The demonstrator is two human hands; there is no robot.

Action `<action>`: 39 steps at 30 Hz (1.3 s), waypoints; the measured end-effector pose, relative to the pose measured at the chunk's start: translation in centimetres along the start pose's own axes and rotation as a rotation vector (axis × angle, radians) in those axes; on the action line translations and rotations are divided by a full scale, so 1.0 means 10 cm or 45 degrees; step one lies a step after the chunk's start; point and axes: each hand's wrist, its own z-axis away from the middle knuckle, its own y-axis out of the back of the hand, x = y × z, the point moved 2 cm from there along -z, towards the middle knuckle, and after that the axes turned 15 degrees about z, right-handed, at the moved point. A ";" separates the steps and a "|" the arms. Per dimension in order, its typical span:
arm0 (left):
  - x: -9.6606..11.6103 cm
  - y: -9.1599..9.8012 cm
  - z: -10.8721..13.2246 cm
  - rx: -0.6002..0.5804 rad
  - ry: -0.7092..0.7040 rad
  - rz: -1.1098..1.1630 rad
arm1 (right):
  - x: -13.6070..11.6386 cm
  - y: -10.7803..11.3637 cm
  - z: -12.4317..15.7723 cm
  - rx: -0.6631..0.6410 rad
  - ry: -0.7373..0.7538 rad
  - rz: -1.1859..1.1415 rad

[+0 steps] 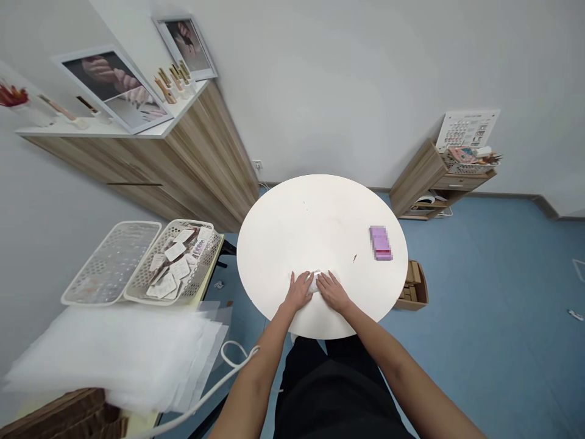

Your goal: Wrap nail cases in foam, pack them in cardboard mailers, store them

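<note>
While the left hand (299, 291) and right hand (333, 292) lie spread, both touch a small white object (314, 283).

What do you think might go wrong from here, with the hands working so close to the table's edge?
The small white item between the left hand and right hand sits near the edge of the round white table, so it might slip off. White on white, it may be hard to see. The white cable beside the left forearm might snag.

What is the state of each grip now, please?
Left hand: fingers spread, tips on the small white packet; whether it holds cannot be told.
Right hand: fingers spread, touching the same packet; whether it holds cannot be told.
</note>
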 end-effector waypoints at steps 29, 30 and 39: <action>0.20 -0.05 0.21 0.240 0.098 -0.129 | 0.10 0.17 -0.22 -0.060 0.270 0.144; 0.21 -0.04 0.21 0.240 0.096 -0.119 | 0.10 0.17 -0.23 -0.051 0.269 0.145; 0.43 0.08 0.31 0.326 0.051 -0.101 | -0.02 0.20 -0.17 -0.089 0.225 0.083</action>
